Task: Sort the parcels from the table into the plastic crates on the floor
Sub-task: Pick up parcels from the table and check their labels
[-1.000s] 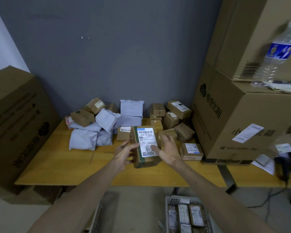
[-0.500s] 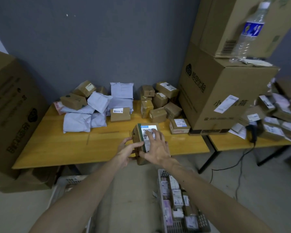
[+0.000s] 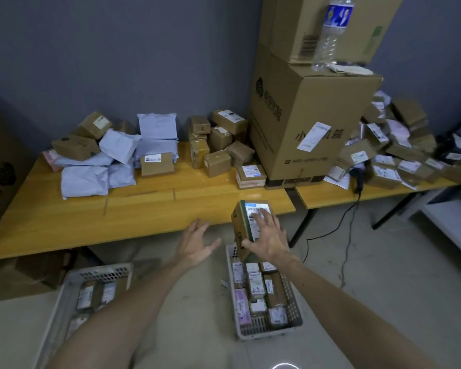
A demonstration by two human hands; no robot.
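- Gripping 1 labelled parcel (image 3: 240, 224), the right hand (image 3: 268, 238) lays its fingers across the label, thumb at the lower edge.
- Parcel is tilted, above the far end of the grey crate (image 3: 295, 302).
- Left hand (image 3: 197, 245) is empty with fingers spread wide, left of the crate's far end.
- Table (image 3: 144, 217) stands beyond the crate.

Bare left hand (image 3: 197, 245); bare right hand (image 3: 270, 239)

right hand (image 3: 270, 239) gripping parcel (image 3: 242, 222), above crate (image 3: 294, 299)
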